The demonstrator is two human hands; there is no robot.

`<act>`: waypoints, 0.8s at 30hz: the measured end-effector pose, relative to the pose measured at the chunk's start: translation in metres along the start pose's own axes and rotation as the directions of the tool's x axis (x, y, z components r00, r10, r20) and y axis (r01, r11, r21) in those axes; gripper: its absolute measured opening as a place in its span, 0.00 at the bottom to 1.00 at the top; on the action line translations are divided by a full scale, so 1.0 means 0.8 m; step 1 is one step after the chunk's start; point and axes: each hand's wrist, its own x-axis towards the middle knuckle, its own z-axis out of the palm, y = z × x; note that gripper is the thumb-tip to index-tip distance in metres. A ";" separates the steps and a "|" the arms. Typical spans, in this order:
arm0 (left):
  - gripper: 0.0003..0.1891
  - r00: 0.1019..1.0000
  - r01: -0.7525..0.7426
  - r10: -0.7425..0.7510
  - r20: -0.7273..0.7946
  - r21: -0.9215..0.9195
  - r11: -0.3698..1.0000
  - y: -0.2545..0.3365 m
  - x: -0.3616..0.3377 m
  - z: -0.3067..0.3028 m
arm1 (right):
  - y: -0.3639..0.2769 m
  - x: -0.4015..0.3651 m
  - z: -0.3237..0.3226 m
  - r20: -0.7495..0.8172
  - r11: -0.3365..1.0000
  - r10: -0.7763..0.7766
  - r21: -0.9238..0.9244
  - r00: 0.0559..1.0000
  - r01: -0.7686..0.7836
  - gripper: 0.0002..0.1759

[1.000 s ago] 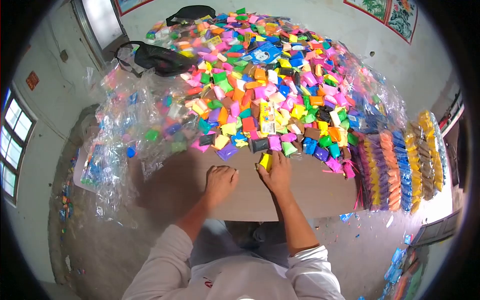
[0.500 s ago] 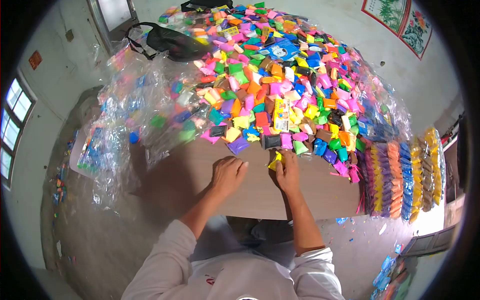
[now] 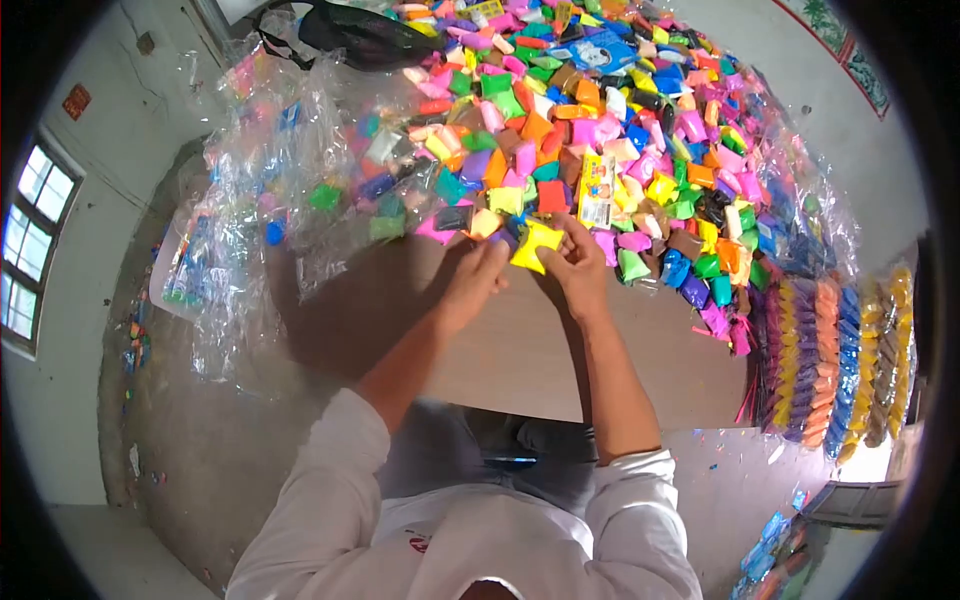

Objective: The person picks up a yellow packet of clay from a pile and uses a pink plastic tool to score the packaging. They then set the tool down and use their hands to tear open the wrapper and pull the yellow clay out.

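At the near edge of the packet heap [image 3: 600,130], I am gripping the yellow packet [image 3: 535,245]: my left hand [image 3: 472,285], resting on the table [image 3: 520,355] a second ago, is now pinching one side, my right hand [image 3: 582,268] the other. The packet is hiding some fingertips; the heap's far end is being cut off

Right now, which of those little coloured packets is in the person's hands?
The yellow packet, held between left hand and right hand at the near edge of the pile; the rest lie loose.
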 end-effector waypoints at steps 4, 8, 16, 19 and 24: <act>0.22 0.988 0.007 0.018 0.153 -0.164 0.986 -0.027 0.017 0.004 | 0.019 -0.001 0.007 -0.003 0.997 0.001 0.072 1.000 0.000 0.26; 0.14 0.990 -0.099 0.111 0.089 -0.125 0.987 -0.025 0.008 0.016 | 0.033 -0.010 0.004 0.038 0.980 0.033 0.196 0.999 -0.040 0.22; 0.10 0.998 0.046 -0.045 0.050 -0.010 0.999 -0.024 -0.002 0.015 | 0.071 -0.009 -0.003 0.074 0.980 0.108 0.157 0.991 -0.119 0.14; 0.12 0.999 0.001 0.004 0.052 -0.089 0.996 -0.039 -0.006 0.015 | 0.061 -0.011 0.005 -0.008 0.976 0.157 -0.153 0.988 -0.157 0.10; 0.13 0.965 -0.166 0.184 0.189 -0.107 0.980 -0.069 0.010 0.003 | 0.059 -0.016 0.018 -0.091 0.913 -0.134 -0.398 0.987 0.087 0.17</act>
